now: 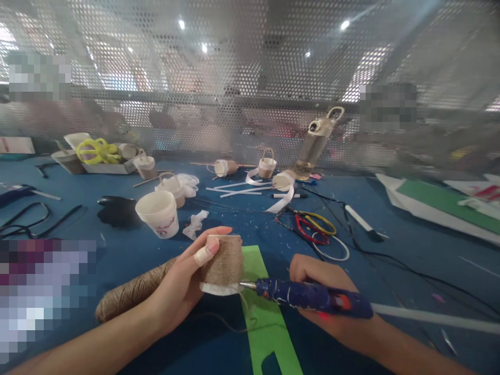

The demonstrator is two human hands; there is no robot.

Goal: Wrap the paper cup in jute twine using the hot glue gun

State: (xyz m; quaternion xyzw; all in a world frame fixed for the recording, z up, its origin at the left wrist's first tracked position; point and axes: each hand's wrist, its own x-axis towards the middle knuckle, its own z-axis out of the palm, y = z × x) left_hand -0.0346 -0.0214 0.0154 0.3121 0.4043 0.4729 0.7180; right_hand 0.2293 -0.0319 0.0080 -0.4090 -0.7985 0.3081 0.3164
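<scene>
My left hand (183,284), with a bandage round the thumb, is closed on a small paper cup wrapped in twine (224,260). The cup is upside down, its white rim low and a loose strand hanging from it. In my right hand (324,276) is a dark blue glue gun (308,297); its metal nozzle meets or nearly meets the cup just above the rim. A white glue stick (429,316) sticks out of the gun's back. Behind my left wrist lies a spool of brown twine (133,289). Green paper (265,307) lies beneath the cup.
A white paper cup (157,213) stands beyond my left hand, near a black glove-like item (117,211). Farther back are small twine-wrapped baskets (267,165), yellow-handled scissors (97,151) and a tilted bottle (314,143). Pliers (312,226) and a black cable (390,258) lie right of centre.
</scene>
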